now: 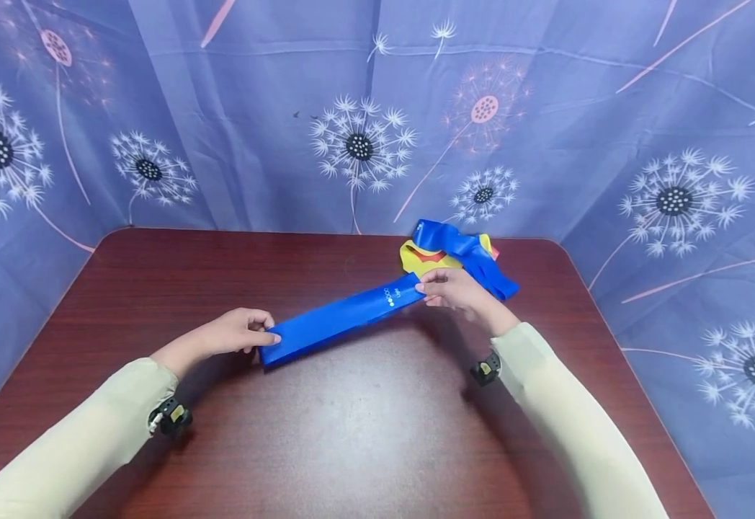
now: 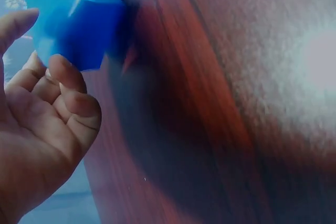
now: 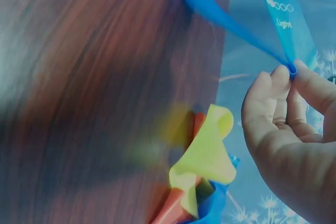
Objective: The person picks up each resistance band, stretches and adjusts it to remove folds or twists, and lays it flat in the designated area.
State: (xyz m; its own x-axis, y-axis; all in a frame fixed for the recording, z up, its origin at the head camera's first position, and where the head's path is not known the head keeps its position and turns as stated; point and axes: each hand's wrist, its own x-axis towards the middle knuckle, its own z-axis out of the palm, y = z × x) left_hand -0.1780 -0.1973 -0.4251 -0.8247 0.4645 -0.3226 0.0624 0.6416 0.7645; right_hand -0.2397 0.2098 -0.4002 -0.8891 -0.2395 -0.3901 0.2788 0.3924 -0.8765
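Note:
A blue resistance loop band (image 1: 338,317) stretches between the two hands above the table, slanting up to the right in the head view. White print reading "Light" and a row of small circles mark its right part. My left hand (image 1: 238,333) pinches its left end, thumb on top. At the other end my right hand (image 1: 455,292) pinches the band between thumb and fingers. In the right wrist view the band (image 3: 281,19) shows as two layers meeting in a fold at the right hand's (image 3: 289,124) fingertips. The left wrist view shows the band's end (image 2: 79,30) beside the left hand (image 2: 47,108).
Behind the right hand lies a loose pile of bands: a blue band (image 1: 458,249), a yellow band (image 1: 416,261) and a reddish band (image 1: 494,252). They rest near the far edge of the dark red wooden table (image 1: 176,281). A blue dandelion-print curtain (image 1: 254,144) surrounds the table.

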